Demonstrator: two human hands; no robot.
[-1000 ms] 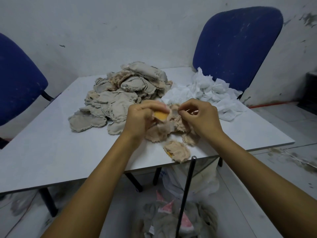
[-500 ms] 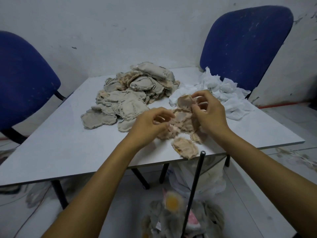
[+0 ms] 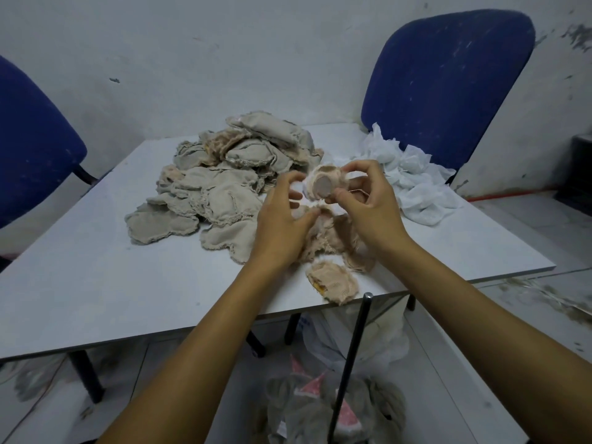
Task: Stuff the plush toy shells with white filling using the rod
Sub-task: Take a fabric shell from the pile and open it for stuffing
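Note:
My right hand pinches a small beige plush shell and holds it above the table, its round opening turned toward me. My left hand hovers just left of that shell with curled fingers, touching the frayed fabric under it; whether it grips anything is unclear. More pinkish shells lie below my hands near the table's front edge. A big pile of grey-beige shells covers the table's middle. White filling is heaped at the right rear. The dark rod leans against the table's front edge.
The white table stands against a wall. One blue chair is behind it on the right, another blue chair on the left. A bag of stuffed grey toys sits on the floor below the table edge.
My right hand has lifted one shell off the small heap and turned its opening toward me. My left hand let go of the yellow-lined piece and moved up beside the lifted shell.

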